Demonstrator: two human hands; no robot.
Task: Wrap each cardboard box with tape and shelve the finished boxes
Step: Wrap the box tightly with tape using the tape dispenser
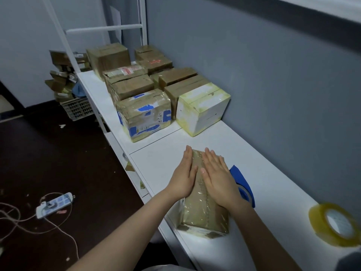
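A grey painted wall (pixel 273 75) fills the view from 12 to 3 o'clock, and a dark brown floor (pixel 48 163), littered with scraps, takes up the 8 to 10 o'clock side. Between them a long white tabletop (pixel 263 192), smooth and matt, runs from 5 o'clock up toward 11 o'clock, where a white metal frame (pixel 105 29) rises from it.

At 12 o'clock on the tabletop stands a packed group of taped boxes (pixel 136 83), mostly brown cardboard under glossy tape. The nearest two are a white box (pixel 203 108) edged in yellowish tape and, touching its left side, a brown box with blue patches (pixel 144 116).

The cardboard box (pixel 203 218) being worked on lies near the tabletop's front edge at 6 o'clock. It is oblong, brown, and sheathed in shiny, wrinkled clear tape. Both hands lie flat on its top face with fingers straight, gripping nothing: the left hand (pixel 184 177) at the box's 10 o'clock edge, the right hand (pixel 216 178) at its 1 o'clock part, thumbs nearly meeting.

A roll of clear tape (pixel 336 223), yellowish and ring-shaped, lies at 4 o'clock, well apart from the box. A blue tape dispenser (pixel 242 182) sits just beside the box, partly hidden by the right hand. A white power strip (pixel 54 205) with trailing cord lies on the floor at 8 o'clock.
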